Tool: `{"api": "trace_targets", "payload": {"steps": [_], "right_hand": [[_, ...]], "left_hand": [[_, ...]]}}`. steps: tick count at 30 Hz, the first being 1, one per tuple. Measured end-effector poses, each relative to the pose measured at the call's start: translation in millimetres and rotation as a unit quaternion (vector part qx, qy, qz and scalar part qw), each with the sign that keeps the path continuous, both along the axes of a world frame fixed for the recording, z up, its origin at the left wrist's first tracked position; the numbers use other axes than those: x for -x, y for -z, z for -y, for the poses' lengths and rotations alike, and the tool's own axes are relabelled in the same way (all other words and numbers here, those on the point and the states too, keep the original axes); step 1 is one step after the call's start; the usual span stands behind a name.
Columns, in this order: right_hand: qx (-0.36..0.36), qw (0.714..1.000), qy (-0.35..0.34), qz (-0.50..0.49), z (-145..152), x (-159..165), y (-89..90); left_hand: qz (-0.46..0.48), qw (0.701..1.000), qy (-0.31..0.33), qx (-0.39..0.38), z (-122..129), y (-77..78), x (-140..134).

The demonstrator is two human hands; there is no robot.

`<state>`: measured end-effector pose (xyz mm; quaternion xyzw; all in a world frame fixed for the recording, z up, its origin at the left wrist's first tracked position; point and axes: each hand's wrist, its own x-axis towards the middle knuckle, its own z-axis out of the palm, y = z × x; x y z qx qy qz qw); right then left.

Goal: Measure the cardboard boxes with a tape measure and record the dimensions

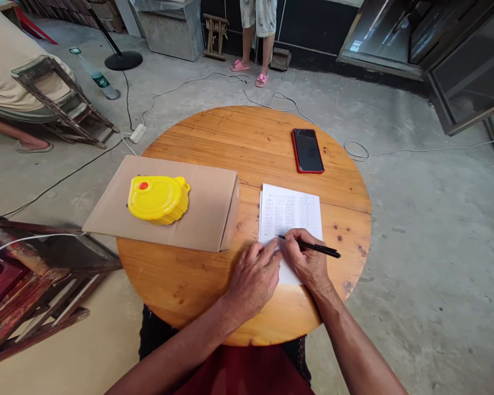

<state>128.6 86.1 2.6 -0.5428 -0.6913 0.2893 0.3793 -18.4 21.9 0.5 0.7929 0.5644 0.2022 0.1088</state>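
A black pen (319, 248) is gripped in my right hand (310, 260), its tip touching a white sheet of paper (290, 211). Rows of small handwriting in columns cover the upper part of the sheet; the words are too small to read. My left hand (257, 274) lies on the sheet's lower left edge, fingers stretched out and pointing toward the pen tip. Part of the lower sheet is hidden under both hands. The paper rests on a round wooden table (214, 280), apparently with another sheet beneath it.
To the left, a yellow plastic case (158, 200) with a red button sits on a flat cardboard box (206, 219). A phone (307, 151) in a red case lies beyond the paper. Cables (181, 88) cross the floor; two other people are nearby, one on a wooden chair (66, 104).
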Motion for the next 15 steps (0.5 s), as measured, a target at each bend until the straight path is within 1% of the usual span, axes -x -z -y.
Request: {"api": "trace_targets", "payload": {"steps": [6, 12, 15], "right_hand": [[0.006, 1.000, 0.004, -0.006, 0.2, -0.6, 2.5], [0.037, 0.997, 0.028, -0.060, 1.2, -2.0, 6.3], [0.041, 0.996, 0.038, -0.069, 2.2, -2.3, 6.9]], "left_hand": [[-0.004, 1.000, 0.001, 0.001, 0.3, 0.8, 0.5], [-0.029, 1.000, 0.011, -0.005, 0.9, 4.1, 0.4], [-0.028, 1.000, 0.012, -0.008, 1.1, 4.8, 0.2]]}}
